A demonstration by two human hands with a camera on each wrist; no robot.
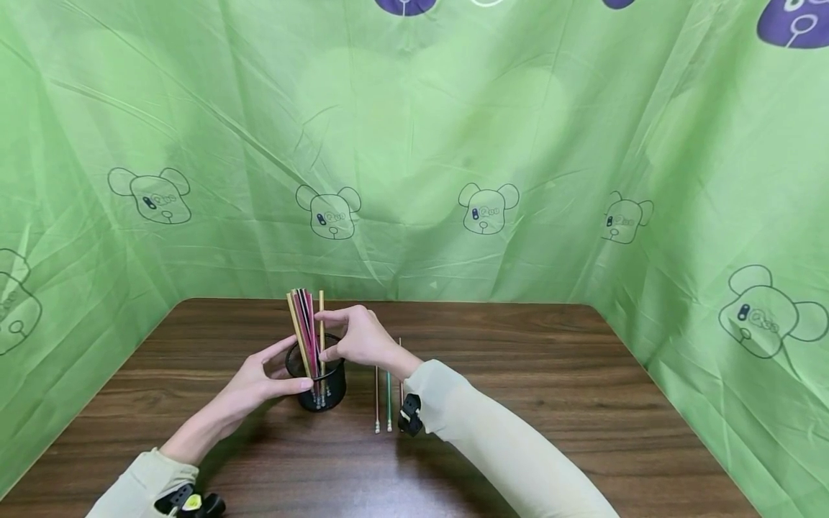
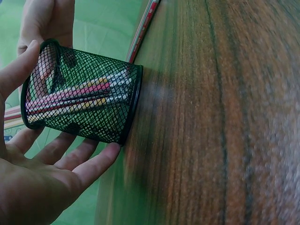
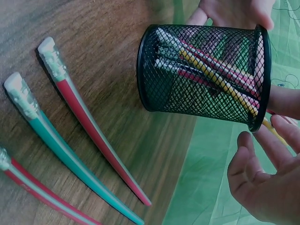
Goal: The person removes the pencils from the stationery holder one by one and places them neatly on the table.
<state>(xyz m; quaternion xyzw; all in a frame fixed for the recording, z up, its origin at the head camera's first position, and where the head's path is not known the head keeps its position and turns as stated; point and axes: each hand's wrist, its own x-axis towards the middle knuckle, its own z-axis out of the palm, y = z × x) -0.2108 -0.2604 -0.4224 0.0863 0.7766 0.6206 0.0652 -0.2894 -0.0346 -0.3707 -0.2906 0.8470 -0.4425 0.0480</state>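
A round black mesh pencil cup (image 1: 332, 392) stands upright on the table, holding several striped pencils (image 1: 303, 324) with their eraser ends down. My left hand (image 1: 249, 385) grips the cup from the left, its thumb near the rim and its fingers (image 2: 77, 157) along the mesh side. Over the mouth of the cup, my right hand (image 1: 365, 338) holds a yellow pencil (image 1: 322, 298) between thumb and fingers; the exact contact is partly hidden. In the right wrist view the right hand (image 3: 267, 187) is beside the rim with its lower fingers curled.
Right of the cup lie a green pencil (image 3: 75, 154) and two red striped pencils, side by side with erasers toward me; the right forearm partly covers them. The brown wooden table (image 1: 518, 374) is bordered by a green cloth backdrop (image 1: 414, 144) with bear drawings.
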